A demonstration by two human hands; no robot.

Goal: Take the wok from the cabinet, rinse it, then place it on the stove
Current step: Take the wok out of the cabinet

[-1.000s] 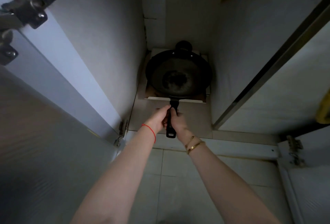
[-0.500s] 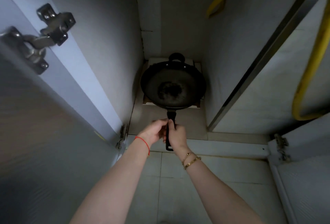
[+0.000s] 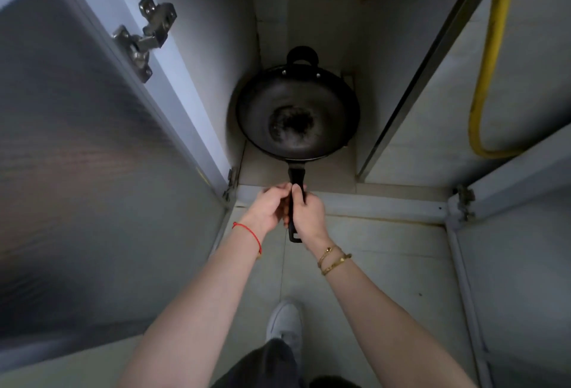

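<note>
We find the wok with its bowl inside the cabinet, low down near the back wall, and its long handle reaching out toward us across the cabinet's front sill. The right hand has its fingers wrapped round the handle, thumb on top. The left hand sits just left of it, fingers curled in against the same handle, so we read both as gripping. Whether the wok's base rests on the cabinet floor or is just clear of it, we cannot tell.

We judge the task to be at its very start. The wok is grasped but not out of the cabinet, and the rinse and the move to the stove are both left. No sink or stove shows here.

The wok holds nothing loose, only a dark mottled patch at its bottom. Behind the wok, at its right, a corner of a pale board peeks out. Left of the wok stands the open door with its metal hinge. Right of the wok, past a divider, a yellow hose loops through the next compartment. Nearer us than the wok lie the floor tiles and a pale shoe.
</note>
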